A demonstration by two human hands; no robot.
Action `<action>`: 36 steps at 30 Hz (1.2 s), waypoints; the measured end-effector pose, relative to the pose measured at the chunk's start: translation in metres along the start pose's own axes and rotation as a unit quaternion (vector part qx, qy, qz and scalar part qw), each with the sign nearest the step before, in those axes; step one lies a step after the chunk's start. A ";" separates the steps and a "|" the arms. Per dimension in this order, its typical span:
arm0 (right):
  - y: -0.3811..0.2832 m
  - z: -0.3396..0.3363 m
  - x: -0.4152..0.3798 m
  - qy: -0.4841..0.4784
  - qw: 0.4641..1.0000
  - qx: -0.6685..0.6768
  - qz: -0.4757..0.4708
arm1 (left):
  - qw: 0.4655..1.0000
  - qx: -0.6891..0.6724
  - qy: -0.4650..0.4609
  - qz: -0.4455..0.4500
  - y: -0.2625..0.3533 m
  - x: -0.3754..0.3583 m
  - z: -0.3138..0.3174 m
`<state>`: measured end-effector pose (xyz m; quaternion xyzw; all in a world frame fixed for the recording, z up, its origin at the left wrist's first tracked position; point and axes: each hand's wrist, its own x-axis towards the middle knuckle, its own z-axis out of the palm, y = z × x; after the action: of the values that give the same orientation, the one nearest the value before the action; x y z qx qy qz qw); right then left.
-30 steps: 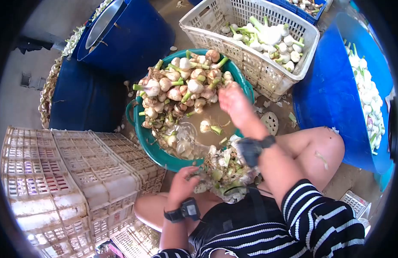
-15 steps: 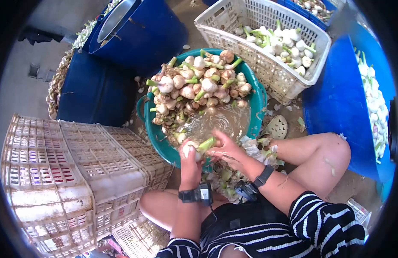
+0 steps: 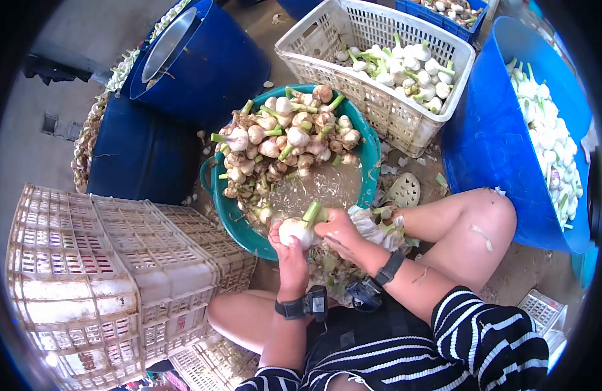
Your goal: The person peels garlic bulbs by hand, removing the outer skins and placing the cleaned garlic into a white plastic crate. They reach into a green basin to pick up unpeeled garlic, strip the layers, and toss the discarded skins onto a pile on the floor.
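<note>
A white garlic bulb with a short green stem is in my left hand, whose fingers and thumb wrap its left side and underside. On its right, my right hand is closed against the bulb near the base of the stem. The right fingertips are partly hidden, so I cannot make out whether they pinch loose skin. Just beyond both hands stands a green tub with muddy water and a heap of brownish unpeeled garlic. Peeled-off skins lie by my right wrist.
A white crate of clean garlic stands behind the tub. To the right is a blue barrel of white garlic. Blue barrels stand at left, above stacked dirty white crates. A perforated shoe rests near the tub.
My right hand has gone from spread fingers to closed against the bulb. The bulb has turned, its stem now pointing more upward. The whole view has shifted slightly.
</note>
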<state>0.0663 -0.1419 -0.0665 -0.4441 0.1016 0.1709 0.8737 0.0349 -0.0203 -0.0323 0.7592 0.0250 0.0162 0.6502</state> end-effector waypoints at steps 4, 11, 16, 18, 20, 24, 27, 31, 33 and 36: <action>-0.030 0.004 -0.014 0.018 0.994 0.005 0.107 | 0.966 -0.198 0.034 -0.166 0.004 0.004 0.002; -0.029 -0.005 -0.011 -0.060 0.986 -0.131 -0.089 | 0.964 -0.172 -0.044 -0.196 0.000 0.010 -0.008; -0.043 -0.019 -0.013 -0.145 0.968 -0.198 -0.060 | 0.751 -0.488 -0.194 -0.400 -0.016 0.018 -0.041; -0.038 -0.016 -0.018 -0.125 0.983 -0.136 -0.010 | 0.678 -0.547 -0.264 -0.414 -0.010 0.023 -0.037; -0.034 -0.014 -0.024 -0.081 0.992 -0.014 0.091 | 0.805 -0.404 -0.062 -0.431 -0.005 0.024 -0.025; -0.010 -0.062 -0.011 0.067 0.998 0.007 -0.015 | 0.745 -0.552 -0.161 -0.338 0.001 0.011 -0.038; -0.051 -0.071 -0.013 0.138 0.619 -0.665 -0.394 | 0.790 -0.491 -0.179 -0.320 0.004 0.007 -0.044; -0.058 -0.003 -0.036 -0.117 0.900 -0.345 -0.240 | 0.834 -0.379 -0.162 -0.367 0.003 0.009 -0.039; -0.065 0.010 -0.035 -0.129 0.868 -0.397 -0.268 | 0.854 -0.329 -0.146 -0.377 0.011 0.011 -0.030; -0.046 0.003 -0.030 -0.080 0.922 -0.298 -0.233 | 0.872 -0.342 -0.051 -0.346 0.016 -0.001 -0.013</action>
<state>0.0564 -0.1713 -0.0211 -0.6796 -0.1304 0.0194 0.7216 0.0336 -0.0098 -0.0140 0.4317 0.2456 -0.2413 0.8337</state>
